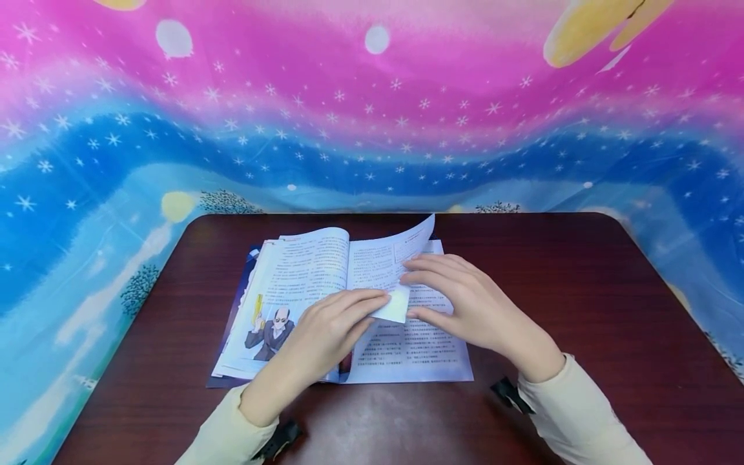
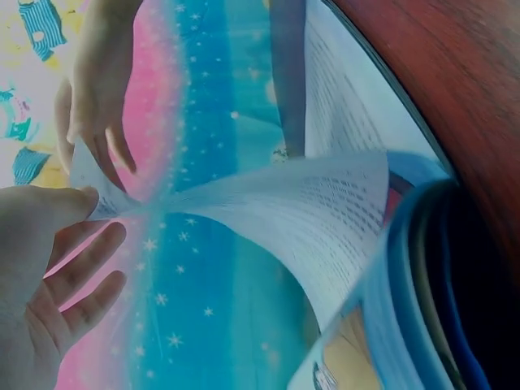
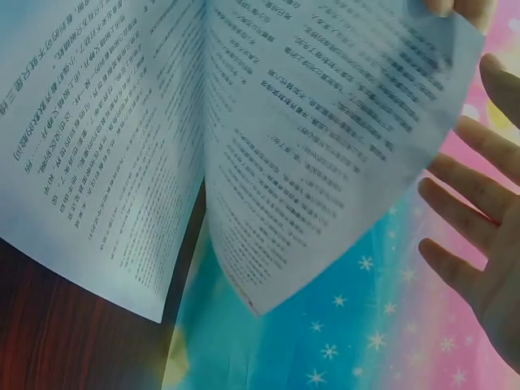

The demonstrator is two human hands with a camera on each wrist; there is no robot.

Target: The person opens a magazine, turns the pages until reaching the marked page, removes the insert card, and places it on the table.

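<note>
An open magazine [image 1: 310, 261] lies on the dark table, its pages printed with columns of text. One right-side page [image 1: 397, 305] is raised and bent, with its lower corner turned up. My left hand [image 1: 331, 323] pinches that corner between thumb and fingers; the left wrist view shows the thumb [image 2: 77, 203] over the paper. Beside the raised page's edge is my right hand [image 1: 471, 297], its fingers extended and spread. In the right wrist view, those fingers [image 3: 463, 191] reach right up to the page's edge, curled round nothing.
The brown wooden tabletop [image 1: 581, 310] extends on both sides of the magazine. Behind it hangs a pink and blue cloth [image 1: 360, 123] with snowflakes. Black straps [image 1: 511, 395] sit at both wrists. A cartoon figure [image 1: 273, 332] is printed on the left page.
</note>
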